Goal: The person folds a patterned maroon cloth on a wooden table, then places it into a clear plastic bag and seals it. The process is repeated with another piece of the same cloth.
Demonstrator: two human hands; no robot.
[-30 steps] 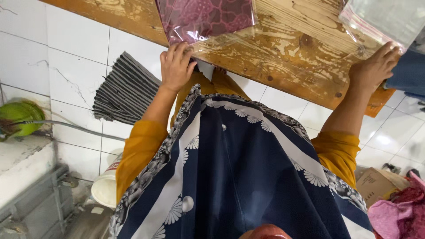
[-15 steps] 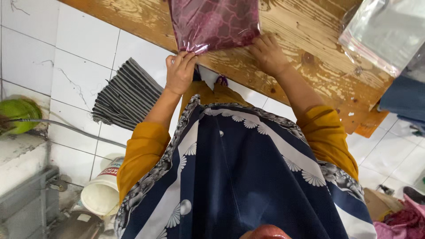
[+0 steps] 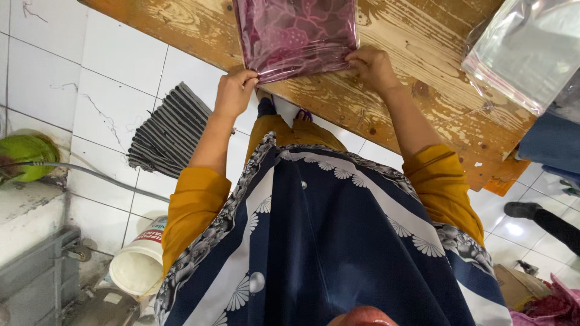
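The near edge of a maroon fabric packet (image 3: 296, 36) is pinched flat on the wooden tabletop (image 3: 386, 102) by the left hand (image 3: 234, 92) and right hand (image 3: 370, 65), one at each corner, keeping it straight.

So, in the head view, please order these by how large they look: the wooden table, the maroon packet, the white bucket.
1. wooden table, largest by far.
2. maroon packet, held by left hand and right hand.
3. white bucket, partly hidden, so unsure.

Mustard-yellow sleeves (image 3: 193, 205) end below the elbows. Over them hangs a navy garment (image 3: 326, 241) with white fan motifs, broad white stripes and grey floral borders.
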